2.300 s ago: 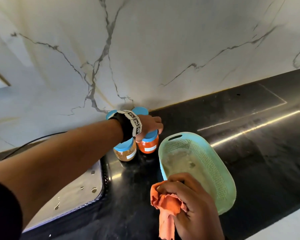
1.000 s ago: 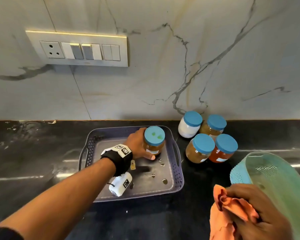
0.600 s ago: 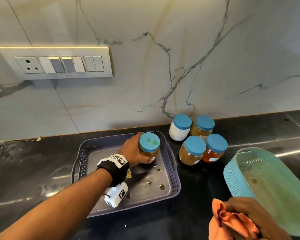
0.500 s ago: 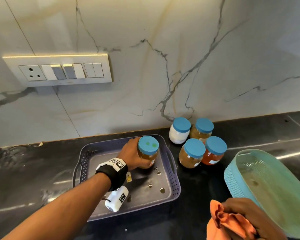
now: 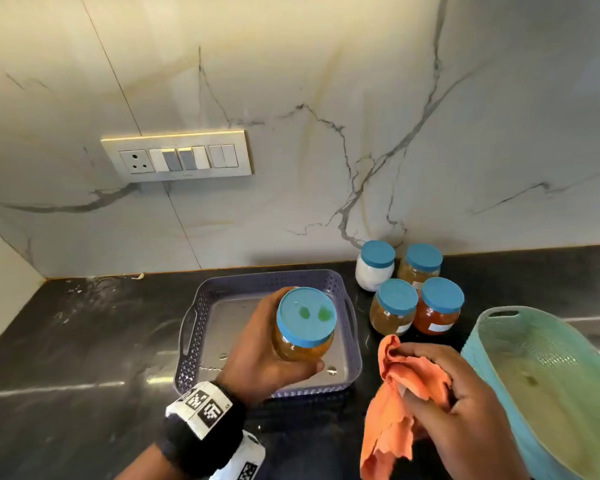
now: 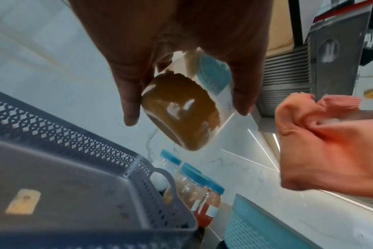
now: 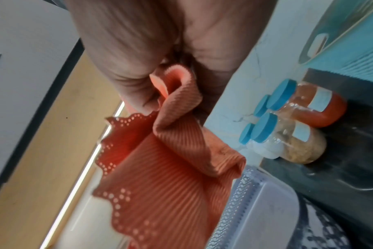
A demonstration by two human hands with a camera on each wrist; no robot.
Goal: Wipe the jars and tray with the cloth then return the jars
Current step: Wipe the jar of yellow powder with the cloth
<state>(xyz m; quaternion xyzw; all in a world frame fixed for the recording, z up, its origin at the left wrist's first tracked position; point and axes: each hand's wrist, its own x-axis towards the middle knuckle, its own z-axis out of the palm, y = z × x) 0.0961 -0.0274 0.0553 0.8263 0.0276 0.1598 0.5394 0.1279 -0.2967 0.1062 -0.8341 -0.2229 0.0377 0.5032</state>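
Note:
My left hand (image 5: 274, 362) grips a blue-lidded jar (image 5: 303, 325) of amber-brown stuff, lifted above the grey perforated tray (image 5: 201, 327); green spots mark its lid. From the left wrist the jar (image 6: 181, 111) shows tilted between thumb and fingers. My right hand (image 5: 454, 400) holds a bunched orange cloth (image 5: 392, 403) just right of the jar, and the right wrist view shows the cloth (image 7: 170, 168) hanging from the fingers. Several more blue-lidded jars (image 5: 409, 289) stand in a cluster on the black counter right of the tray.
A teal perforated basket (image 5: 499, 327) lies at the right, close to my right hand. The marble wall with a switch panel (image 5: 177, 155) rises behind the counter (image 5: 84, 341). Droplets and a small sticker lie on the tray floor (image 6: 53, 202).
My left hand has lifted the jar out of the tray and brought it toward me. The right hand with the cloth has moved up and left, closer to the jar.

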